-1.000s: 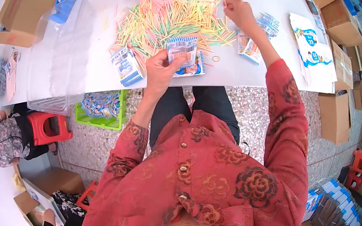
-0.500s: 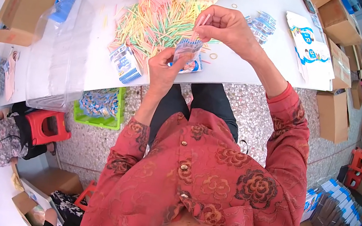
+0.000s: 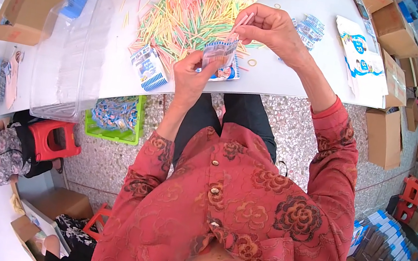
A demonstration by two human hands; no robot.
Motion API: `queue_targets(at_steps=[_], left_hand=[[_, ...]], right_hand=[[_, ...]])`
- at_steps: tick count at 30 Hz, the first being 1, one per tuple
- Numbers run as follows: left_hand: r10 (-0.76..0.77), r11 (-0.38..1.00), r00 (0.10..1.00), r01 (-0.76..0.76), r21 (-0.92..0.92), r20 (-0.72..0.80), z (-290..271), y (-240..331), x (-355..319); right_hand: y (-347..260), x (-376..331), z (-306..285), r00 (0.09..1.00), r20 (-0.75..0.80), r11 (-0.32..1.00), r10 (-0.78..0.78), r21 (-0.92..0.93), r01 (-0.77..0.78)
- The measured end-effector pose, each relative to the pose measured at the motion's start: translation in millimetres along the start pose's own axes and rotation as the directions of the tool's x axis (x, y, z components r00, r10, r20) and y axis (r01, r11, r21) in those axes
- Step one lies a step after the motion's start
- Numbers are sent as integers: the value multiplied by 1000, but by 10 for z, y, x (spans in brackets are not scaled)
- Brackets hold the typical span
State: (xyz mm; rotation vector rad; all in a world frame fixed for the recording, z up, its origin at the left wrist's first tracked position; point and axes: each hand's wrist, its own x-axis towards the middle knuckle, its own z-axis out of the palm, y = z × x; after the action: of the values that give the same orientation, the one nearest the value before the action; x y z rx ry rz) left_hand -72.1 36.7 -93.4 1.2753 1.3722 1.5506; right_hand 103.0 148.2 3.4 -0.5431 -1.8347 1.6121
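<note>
My left hand (image 3: 190,77) pinches a small clear packet (image 3: 219,53) with blue-and-white striped edges, its mouth upward. Just above it, my right hand (image 3: 272,33) holds a few thin pink sticks (image 3: 243,22) between thumb and fingers. Their lower ends meet the packet's mouth; whether they are inside is hard to make out. Beneath the packet lies another printed packet (image 3: 233,73) on the table. A big heap of pastel sticks (image 3: 177,28) in pink, yellow, green and orange spreads beyond my hands. Left of my left hand rests a stack of striped packets (image 3: 148,70).
More striped packets (image 3: 310,30) and white printed bags (image 3: 361,59) lie to the right on the white table (image 3: 288,80). Clear plastic trays (image 3: 70,54) and an open carton (image 3: 26,8) stand left. Below the edge is a green crate (image 3: 137,119). A person (image 3: 6,153) sits far left.
The packet in my left hand has come up slightly and stands straighter, closer to the sticks in my right hand. The whole view has shifted a little.
</note>
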Motion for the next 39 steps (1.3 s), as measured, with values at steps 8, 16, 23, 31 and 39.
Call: queue_targets(at_steps=[8,16,23,31,39], left_hand=[[53,998,999,-54,34,5,-19,2,-10],[-15,997,999,17,-71,32,41,97,-48],[55,998,995,-56,10,83,47,144,-91],[195,945,973,-220,240,123,170,420,-103],[82,990,986,-98,105,145,239,382,-78]], right_hand=[[-91,6,-46,991,128,977,-42,-200,67],[-183,-56,-6,962,232,939,-143,-277,206],[-207,-125,-62,971,231,965,-65,-232,120],[-354,-173,1,976,216,874,-39,-467,138],[-326,-217,-61,967,196,892,-162,-391,228]])
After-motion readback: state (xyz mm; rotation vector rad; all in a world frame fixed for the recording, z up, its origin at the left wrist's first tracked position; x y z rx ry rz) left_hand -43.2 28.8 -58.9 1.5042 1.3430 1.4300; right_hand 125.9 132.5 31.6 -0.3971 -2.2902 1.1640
